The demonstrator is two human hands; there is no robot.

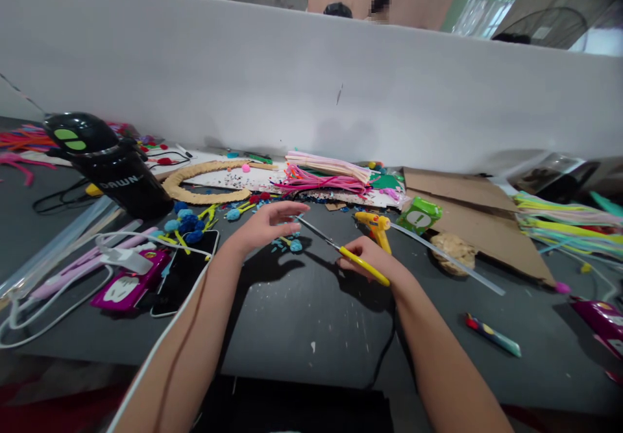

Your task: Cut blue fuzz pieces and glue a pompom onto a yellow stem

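My right hand (370, 259) is closed round the yellow handles of a pair of scissors (341, 250), whose blades point up and left toward my left hand. My left hand (267, 224) hovers over the dark table (302, 329) with fingers pinched near the blade tips; what they pinch is too small to name. Blue pipe-cleaner scraps (291, 245) lie right under it.
A yellow glue gun (376, 226) with a clear glue stick lies right of the scissors. Pipe-cleaner bundles (327, 172), a rope ring (207, 182), blue pom-poms (187, 224), a phone (185, 271), a black bottle (111, 163) and cardboard (479, 219) crowd the table. A white partition (311, 89) stands behind.
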